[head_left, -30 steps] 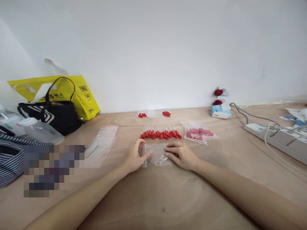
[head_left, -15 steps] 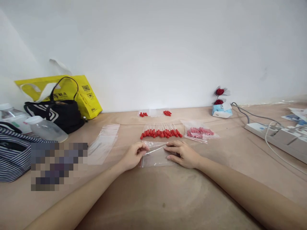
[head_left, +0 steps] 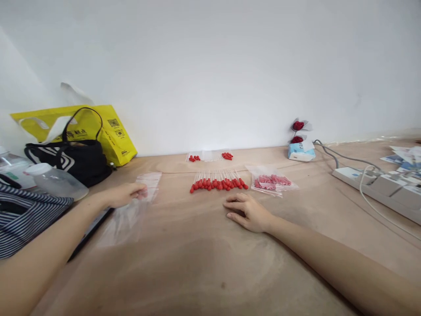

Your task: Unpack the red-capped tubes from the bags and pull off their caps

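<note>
plastic bags (head_left: 125,221) under left hand (head_left: 126,195), right hand (head_left: 251,214) apart

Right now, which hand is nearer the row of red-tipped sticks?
Right. The right hand is just in front of the row; the left hand is well to its left.

We seem to be in a home or small office; we cannot tell which.
Against a plain white wall (head_left: 210,66), we see personal belongings sharing one brown table (head_left: 197,272): a yellow carrier bag (head_left: 123,147), a black handbag (head_left: 87,160), a striped bag (head_left: 29,219), a translucent bottle (head_left: 61,184), red flowers (head_left: 298,125) and a power strip (head_left: 348,177), around a row of red-tipped sticks (head_left: 219,184).
</note>
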`<state>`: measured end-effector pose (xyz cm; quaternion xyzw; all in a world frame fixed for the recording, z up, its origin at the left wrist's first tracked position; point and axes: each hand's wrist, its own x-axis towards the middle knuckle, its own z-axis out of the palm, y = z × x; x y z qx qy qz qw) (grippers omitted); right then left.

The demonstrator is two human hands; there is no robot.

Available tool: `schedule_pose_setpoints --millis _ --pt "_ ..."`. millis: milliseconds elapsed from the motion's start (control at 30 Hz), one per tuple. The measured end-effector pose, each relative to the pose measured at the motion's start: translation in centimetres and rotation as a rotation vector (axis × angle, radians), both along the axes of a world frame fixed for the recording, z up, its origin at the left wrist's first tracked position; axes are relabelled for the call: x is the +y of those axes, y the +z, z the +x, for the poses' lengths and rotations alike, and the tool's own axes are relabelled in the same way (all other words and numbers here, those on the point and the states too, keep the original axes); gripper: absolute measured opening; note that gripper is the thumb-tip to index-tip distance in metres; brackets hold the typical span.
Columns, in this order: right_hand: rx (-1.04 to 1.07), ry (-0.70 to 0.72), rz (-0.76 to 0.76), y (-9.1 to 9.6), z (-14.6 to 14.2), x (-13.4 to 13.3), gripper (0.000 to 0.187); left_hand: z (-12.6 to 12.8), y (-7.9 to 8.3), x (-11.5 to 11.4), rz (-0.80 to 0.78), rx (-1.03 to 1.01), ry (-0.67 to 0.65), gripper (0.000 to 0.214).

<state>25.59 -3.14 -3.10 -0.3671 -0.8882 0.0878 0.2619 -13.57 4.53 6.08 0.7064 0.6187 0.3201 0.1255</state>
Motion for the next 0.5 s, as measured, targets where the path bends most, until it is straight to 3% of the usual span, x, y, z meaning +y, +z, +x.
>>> schedule_pose_setpoints --millis 100,233,333,400,500 --pt "-0.004 -0.016 0.004 0.0 0.0 0.0 0.030 0.3 -1.7 -0.2 -0.045 0.183 -0.136 0.019" --pt "0.016 -0.018 0.023 -0.2 -0.1 -0.2 0.029 1.0 -3.2 -1.9 0.251 0.499 -0.059 0.029" --pt "0.045 -0.060 0.062 0.1 -0.2 0.1 0.024 2.2 -4.1 -3.8 0.213 0.519 -0.085 0.032" --pt "0.054 -0.179 0.092 0.8 0.1 0.9 0.022 3.3 -4.6 -4.9 0.192 0.498 -0.117 0.032" --pt "0.021 -0.512 0.081 2.5 2.0 3.2 0.025 5.4 -5.2 -6.0 0.195 0.436 -0.158 0.029"
